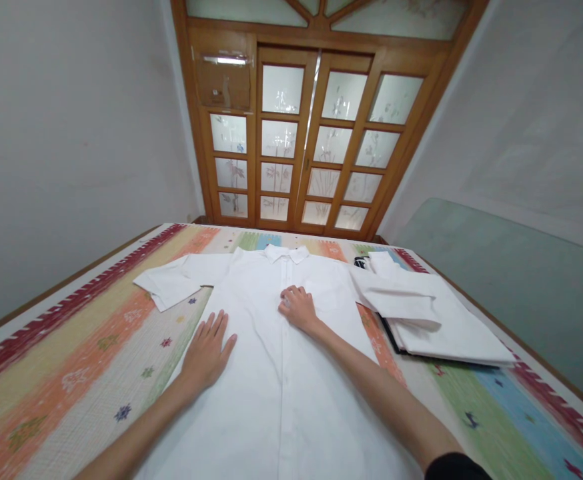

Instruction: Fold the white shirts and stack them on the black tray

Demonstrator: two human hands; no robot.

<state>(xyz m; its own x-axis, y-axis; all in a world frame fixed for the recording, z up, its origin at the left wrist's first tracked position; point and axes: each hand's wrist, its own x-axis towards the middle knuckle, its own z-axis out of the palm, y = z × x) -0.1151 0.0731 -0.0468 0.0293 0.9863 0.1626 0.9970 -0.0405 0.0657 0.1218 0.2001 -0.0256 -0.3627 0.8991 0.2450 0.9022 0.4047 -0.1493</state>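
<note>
A white short-sleeved shirt point(266, 373) lies front side up, its collar point(286, 254) at the far end and its button placket running toward me. My left hand point(209, 353) rests flat on the shirt's left side, fingers stretched and slightly spread. Close to the placket, below the collar, my right hand point(299, 308) has its fingers curled together, with a bit of white shirt fabric showing between thumb and fingers. A long crease runs down the fabric between my hands. One sleeve point(171, 280) spreads out to the left; the other point(401, 297) reaches over a white stack.
The striped, patterned cloth point(136, 347) covers the table. At right lies a stack of folded white cloth point(451, 333) on a dark flat board, with a black cord-like item point(360, 262) behind it. Beyond stand wooden doors point(316, 140) with glass panes; a pale glass panel point(496, 260) leans at right.
</note>
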